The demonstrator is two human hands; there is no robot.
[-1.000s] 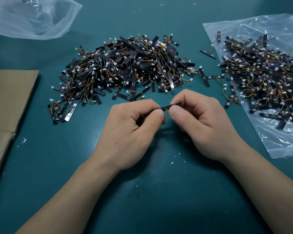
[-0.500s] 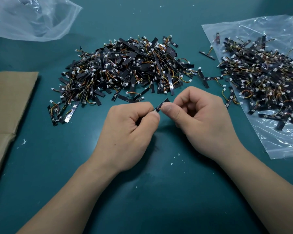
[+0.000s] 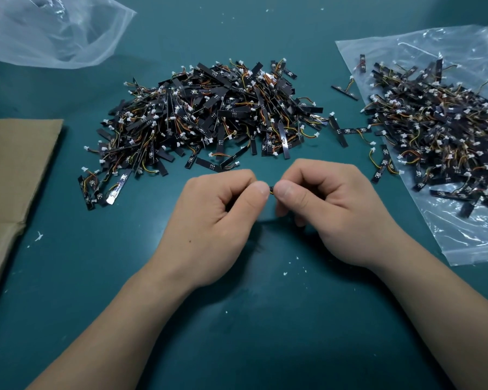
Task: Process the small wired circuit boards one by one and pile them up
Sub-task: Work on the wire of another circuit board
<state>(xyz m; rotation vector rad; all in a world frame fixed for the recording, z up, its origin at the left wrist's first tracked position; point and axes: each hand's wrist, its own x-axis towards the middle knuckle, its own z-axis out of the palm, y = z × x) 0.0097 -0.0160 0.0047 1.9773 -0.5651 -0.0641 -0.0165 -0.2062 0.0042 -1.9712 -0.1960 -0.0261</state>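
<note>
Above the green table, my left hand point(image 3: 220, 215) and my right hand point(image 3: 330, 209) pinch one small black circuit board point(image 3: 271, 189) between them, thumb tips almost touching. Only a sliver of the board shows between the thumbs; the rest is hidden in my curled fingers. A big heap of black wired boards point(image 3: 209, 119) with white connectors lies just beyond my hands. A second heap of boards point(image 3: 440, 130) rests on a clear plastic bag point(image 3: 462, 240) at the right.
A crumpled clear bag point(image 3: 48, 29) lies at the far left. A brown cardboard sheet point(image 3: 14, 170) covers the table's left edge. A few stray boards point(image 3: 338, 133) sit between the two heaps. White crumbs point(image 3: 296, 263) dot the green mat near my wrists.
The board stuck out beyond my thumbs before; my thumbs have since closed together, so only a sliver shows. Both hands stay in about the same place.
</note>
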